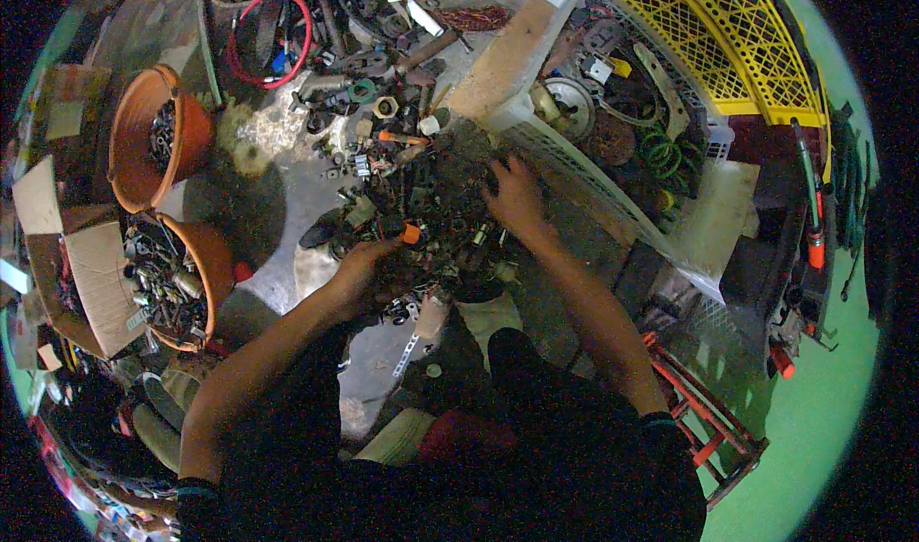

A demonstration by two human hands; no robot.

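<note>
Floor (373,355): carries the loose work directly, leaving items underfoot; a shifted foot could slip or scatter parts.

White lattice crate (595,184): stands just beyond the right hand (517,199), loaded with mixed parts. A hurried outward sweep could knock knuckles on its wall.

Heap of metal parts (445,218): lies on the floor between both hands. Pieces overlap and tangle; pulling one from beneath could bring others down, and any sharp edges could cut bare skin.

Orange buckets (196,132): two, at the left, holding metal parts. The upper one appears tilted; a knock from the left arm could spill it.

Hands: no gloves. The right hand's fingers are bent over the heap's edge; grip cannot be told.

Orange piece (411,234): at the fingertips of the left hand (356,276), whether pinched or merely touched cannot be told. A loose pinch could drop it among similar clutter.
</note>
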